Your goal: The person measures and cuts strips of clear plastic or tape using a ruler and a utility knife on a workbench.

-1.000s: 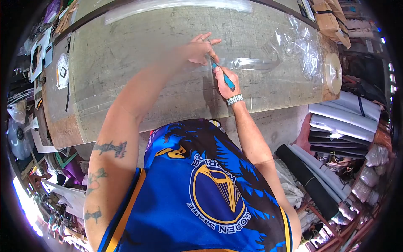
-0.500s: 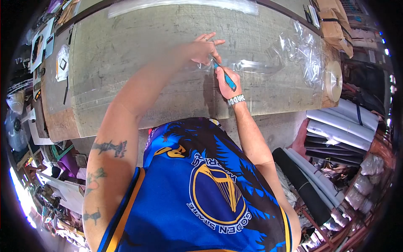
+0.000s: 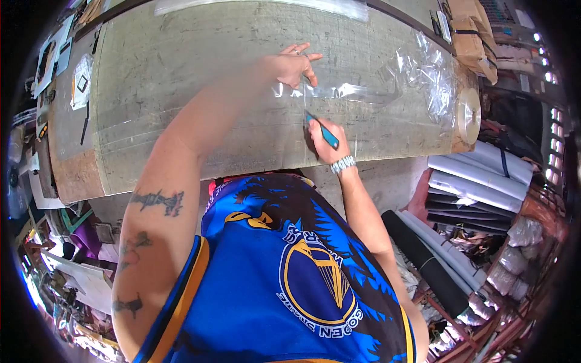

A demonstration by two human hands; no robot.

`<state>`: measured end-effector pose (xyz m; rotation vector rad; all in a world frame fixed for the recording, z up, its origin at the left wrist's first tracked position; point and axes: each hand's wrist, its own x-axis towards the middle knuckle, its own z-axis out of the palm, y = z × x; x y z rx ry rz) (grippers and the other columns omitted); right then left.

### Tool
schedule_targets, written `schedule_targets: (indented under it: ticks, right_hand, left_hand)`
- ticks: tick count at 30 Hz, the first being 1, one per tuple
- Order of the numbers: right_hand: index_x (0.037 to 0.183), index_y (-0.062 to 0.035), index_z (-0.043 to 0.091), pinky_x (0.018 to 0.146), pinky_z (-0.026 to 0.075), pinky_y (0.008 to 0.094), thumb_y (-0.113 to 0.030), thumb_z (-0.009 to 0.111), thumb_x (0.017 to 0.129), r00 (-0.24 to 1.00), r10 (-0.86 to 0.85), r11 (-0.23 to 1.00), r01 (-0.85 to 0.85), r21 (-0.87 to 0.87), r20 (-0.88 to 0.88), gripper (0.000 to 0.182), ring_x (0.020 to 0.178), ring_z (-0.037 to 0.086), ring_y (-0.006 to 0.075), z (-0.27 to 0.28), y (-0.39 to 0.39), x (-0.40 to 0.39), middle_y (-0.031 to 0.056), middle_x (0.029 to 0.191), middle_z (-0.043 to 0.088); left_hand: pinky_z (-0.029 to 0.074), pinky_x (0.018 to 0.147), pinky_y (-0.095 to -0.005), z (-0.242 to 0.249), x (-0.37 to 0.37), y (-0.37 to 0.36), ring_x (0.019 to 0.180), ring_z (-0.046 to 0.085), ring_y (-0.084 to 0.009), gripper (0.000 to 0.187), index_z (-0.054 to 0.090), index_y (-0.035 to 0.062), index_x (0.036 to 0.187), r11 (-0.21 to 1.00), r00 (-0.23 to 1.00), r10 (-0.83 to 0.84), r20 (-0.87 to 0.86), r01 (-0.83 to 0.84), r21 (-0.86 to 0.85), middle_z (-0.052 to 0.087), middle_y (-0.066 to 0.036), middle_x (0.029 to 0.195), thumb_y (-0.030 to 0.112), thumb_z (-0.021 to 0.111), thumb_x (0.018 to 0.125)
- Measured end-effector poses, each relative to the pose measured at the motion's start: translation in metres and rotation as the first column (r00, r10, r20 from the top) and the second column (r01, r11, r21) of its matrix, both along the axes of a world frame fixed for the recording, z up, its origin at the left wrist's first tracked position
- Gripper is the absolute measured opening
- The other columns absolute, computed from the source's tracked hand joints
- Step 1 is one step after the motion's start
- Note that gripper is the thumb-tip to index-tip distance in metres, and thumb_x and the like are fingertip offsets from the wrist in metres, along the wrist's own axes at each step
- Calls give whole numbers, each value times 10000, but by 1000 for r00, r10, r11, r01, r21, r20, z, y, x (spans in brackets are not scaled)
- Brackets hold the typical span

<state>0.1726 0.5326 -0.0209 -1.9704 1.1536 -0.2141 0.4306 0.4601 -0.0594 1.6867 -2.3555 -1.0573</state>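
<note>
My left hand (image 3: pixel 295 66) lies on the clear plastic film (image 3: pixel 345 91) near the middle of the worktable (image 3: pixel 200 66), its fingers spread and pressed down. In my right hand (image 3: pixel 333 144) is a utility knife (image 3: pixel 327 135) with a teal handle, closer to the table's front edge. The dark tip of the knife points away from me, at the film's surface. The film is hard to make out except where it shines, and its near border cannot be traced.
Crumpled plastic film (image 3: pixel 433 78) and a roll of clear strip (image 3: pixel 469 116) lie at the table's right end. A cardboard parcel (image 3: pixel 475 39) sits behind them. Rolled sheets (image 3: pixel 478 187) are stacked right of the table. A small plastic packet (image 3: pixel 82 81) lies at left.
My right hand has drawn the utility knife toward me, away from my left hand, to near the front edge. My left hand stays in place on the film. The view has shifted slightly.
</note>
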Motion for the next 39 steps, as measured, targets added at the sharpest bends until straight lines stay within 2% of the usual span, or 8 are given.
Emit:
schedule_targets:
  ticks: [4, 7, 12, 16, 19, 27, 32, 39]
  right_hand:
    - [1057, 45, 717, 700, 578, 340, -358, 560, 1060, 896, -392, 880, 299, 369, 207, 432, 759, 728, 184, -6, 11, -35, 125, 903, 767]
    - [1162, 59, 660, 729, 587, 331, -454, 477, 1084, 625, -697, 665, 382, 641, 351, 550, 786, 727, 229, -23, -16, -71, 163, 986, 756]
    - [1195, 56, 658, 896, 563, 454, -451, 449, 1063, 110, -953, 273, -102, 957, 284, 564, 979, 700, 322, -75, -75, -117, 190, 1109, 736]
    - [1267, 66, 618, 932, 534, 448, -412, 420, 1067, 41, -979, 186, -224, 957, 200, 555, 1045, 670, 317, -89, -97, -119, 186, 1212, 703]
    - [1305, 56, 595, 941, 529, 444, -445, 435, 1068, 129, -950, 201, -444, 873, 284, 577, 1076, 657, 311, -89, -105, -119, 187, 1245, 685]
    - [1267, 10, 623, 769, 558, 303, -371, 583, 1033, 807, -450, 475, -147, 868, 383, 450, 903, 703, 187, -48, -106, -57, 107, 1089, 729]
    - [1232, -6, 649, 736, 525, 277, -283, 707, 971, 903, -63, 824, -193, 533, 424, 385, 866, 664, 112, -46, -91, -8, 40, 988, 718]
    - [970, -6, 687, 671, 541, 345, -292, 760, 918, 944, 277, 947, -299, 117, 177, 300, 750, 686, 128, -28, -111, 56, 91, 807, 732]
  left_hand:
    - [77, 1301, -556, 5, 2, 7, 1604, 3, -335, 685, 673, 381, 1350, 999, 999, -36, 22, 36, 3, 108, 4, 1743, 25, 792, 778]
    - [83, 1303, -542, -12, 0, 21, 1600, 54, -334, 762, 564, 328, 1468, 988, 993, 61, -97, -74, -132, 124, -55, 1737, 61, 789, 790]
    - [247, 1249, -516, 1, -20, 108, 1541, 262, -356, 714, 514, 174, 1493, 793, 858, 510, -67, -499, -348, 332, -131, 1649, 327, 785, 851]
    - [366, 1149, -514, -1, -44, 146, 1425, 405, -357, 562, 604, 144, 1356, 681, 755, 656, 20, -580, -446, 480, -117, 1504, 339, 788, 862]
    - [454, 1035, -470, -2, -57, 150, 1269, 517, -333, 459, 634, 130, 1250, 642, 703, 711, -14, -657, -394, 548, -106, 1352, 298, 801, 857]
    - [508, 762, -382, 19, -63, 131, 833, 645, -257, 345, 662, 70, 1105, 565, 569, 814, -116, -822, -69, 637, -79, 851, 118, 818, 801]
    - [474, 636, -311, 21, -54, 118, 673, 565, -139, 197, 680, 24, 963, 569, 511, 818, -265, -784, 247, 588, -34, 701, 55, 784, 799]
    - [513, 642, -362, 14, -39, 77, 723, 642, -189, 222, 641, 13, 849, 668, 568, 675, -471, -742, 61, 656, -100, 750, 141, 805, 773]
